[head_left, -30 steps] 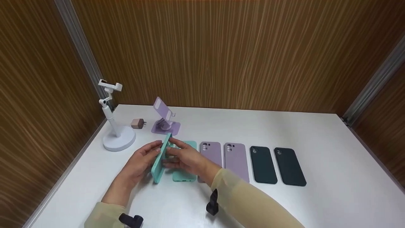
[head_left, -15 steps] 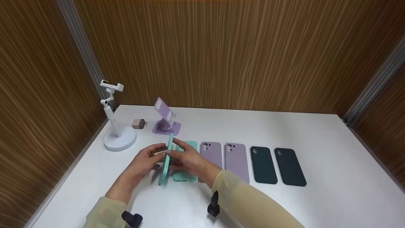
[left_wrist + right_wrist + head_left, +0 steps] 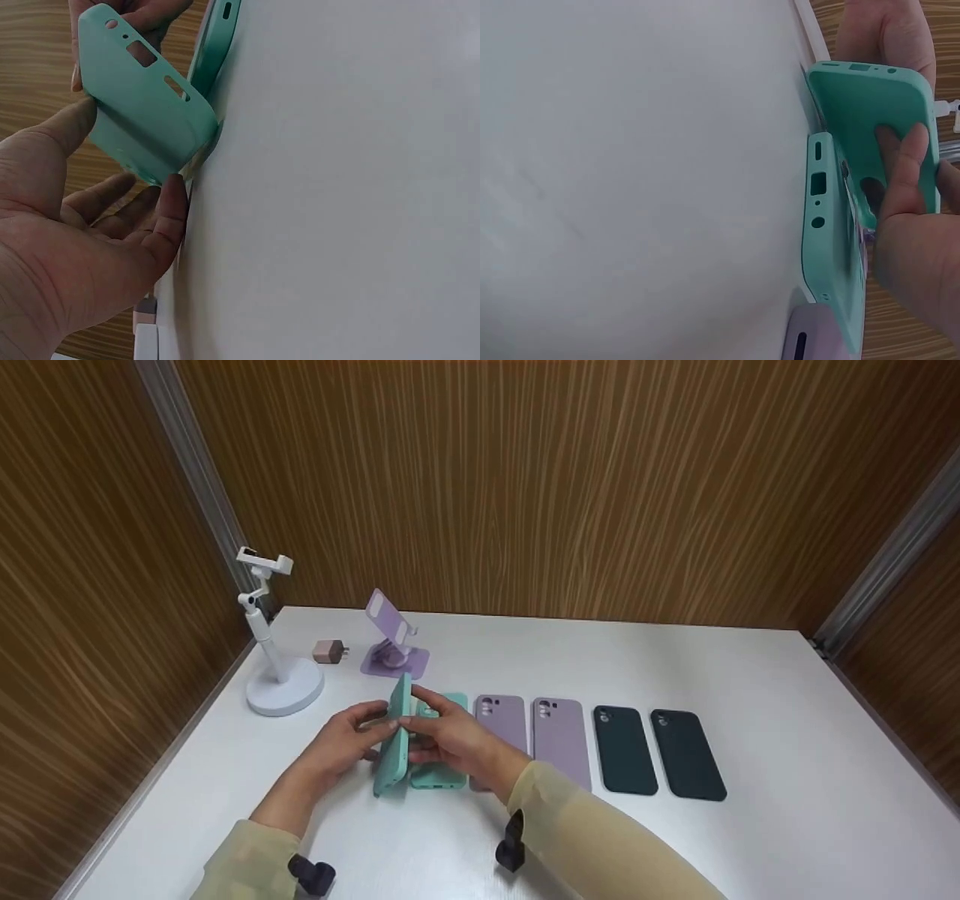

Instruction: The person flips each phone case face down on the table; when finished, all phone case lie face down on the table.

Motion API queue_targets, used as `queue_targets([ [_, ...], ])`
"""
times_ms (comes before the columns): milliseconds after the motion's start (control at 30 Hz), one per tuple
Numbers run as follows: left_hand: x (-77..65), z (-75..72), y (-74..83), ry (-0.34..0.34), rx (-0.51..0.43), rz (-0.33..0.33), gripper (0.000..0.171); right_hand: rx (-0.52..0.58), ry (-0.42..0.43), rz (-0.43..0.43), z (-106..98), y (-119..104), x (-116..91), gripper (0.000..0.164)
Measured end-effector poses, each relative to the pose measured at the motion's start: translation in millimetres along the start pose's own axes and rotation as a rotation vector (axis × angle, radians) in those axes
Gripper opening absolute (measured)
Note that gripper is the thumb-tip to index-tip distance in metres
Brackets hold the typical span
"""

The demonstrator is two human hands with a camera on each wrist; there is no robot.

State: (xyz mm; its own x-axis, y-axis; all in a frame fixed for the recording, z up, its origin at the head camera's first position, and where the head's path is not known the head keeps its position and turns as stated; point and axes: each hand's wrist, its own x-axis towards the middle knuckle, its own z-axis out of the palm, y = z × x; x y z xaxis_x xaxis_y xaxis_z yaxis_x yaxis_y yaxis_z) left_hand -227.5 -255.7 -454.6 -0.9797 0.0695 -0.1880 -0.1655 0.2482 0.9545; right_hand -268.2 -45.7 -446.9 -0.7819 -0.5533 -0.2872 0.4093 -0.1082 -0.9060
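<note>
A mint-green phone case (image 3: pixel 394 735) stands on its long edge, tilted, between my two hands. My left hand (image 3: pixel 341 746) holds it from the left; in the left wrist view the thumb (image 3: pixel 73 124) meets one edge and the fingertips (image 3: pixel 174 191) meet the opposite one, against its outer back. My right hand (image 3: pixel 465 739) grips it from the other side, with fingers reaching inside the hollow of the case (image 3: pixel 862 101) and the thumb at its upper edge. A second mint case (image 3: pixel 442 777) lies flat just right of it, partly covered by my right hand.
To the right, two lilac cases (image 3: pixel 561 735) and two dark cases (image 3: pixel 625 750) lie in a row. Behind are a purple phone stand (image 3: pixel 390 619), a pinkish plug charger (image 3: pixel 328 652) and a white stand (image 3: pixel 285 690). Wood-grain panels (image 3: pixel 525 487) wall the white table (image 3: pixel 795 720).
The held case has shifted slightly right and turned, so its outer back shows more from the head view. The left hand has moved right with it. The cases on the table have stayed put.
</note>
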Motion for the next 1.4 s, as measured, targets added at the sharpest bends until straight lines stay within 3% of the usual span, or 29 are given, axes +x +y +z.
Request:
queue_targets([
  [300, 0.8, -1.0, 3.8, 0.038, -0.022, -0.025, 0.085, 0.053, 0.004, -0.057, 1.1, -0.3, 1.6, 0.071],
  [500, 4.1, -3.5, 1.6, 0.097, 0.004, -0.005, 0.084, 0.017, 0.052, -0.105, 1.0, 2.3, 3.7, 0.068],
  [867, 5.2, -10.1, -2.8, 0.125, -0.026, -0.001, 0.085, -0.061, 0.18, -0.145, 8.2, 4.8, 8.5, 0.063],
  [1067, 6.4, -10.7, -2.8, 0.152, 0.057, 0.033, 0.08, -0.148, 0.287, -0.163, 12.0, 7.1, 9.9, 0.061],
  [1400, 5.3, -13.7, -4.2, 0.142, 0.151, 0.027, 0.079, -0.419, 0.353, -0.217, 16.8, 13.6, 11.8, 0.052],
])
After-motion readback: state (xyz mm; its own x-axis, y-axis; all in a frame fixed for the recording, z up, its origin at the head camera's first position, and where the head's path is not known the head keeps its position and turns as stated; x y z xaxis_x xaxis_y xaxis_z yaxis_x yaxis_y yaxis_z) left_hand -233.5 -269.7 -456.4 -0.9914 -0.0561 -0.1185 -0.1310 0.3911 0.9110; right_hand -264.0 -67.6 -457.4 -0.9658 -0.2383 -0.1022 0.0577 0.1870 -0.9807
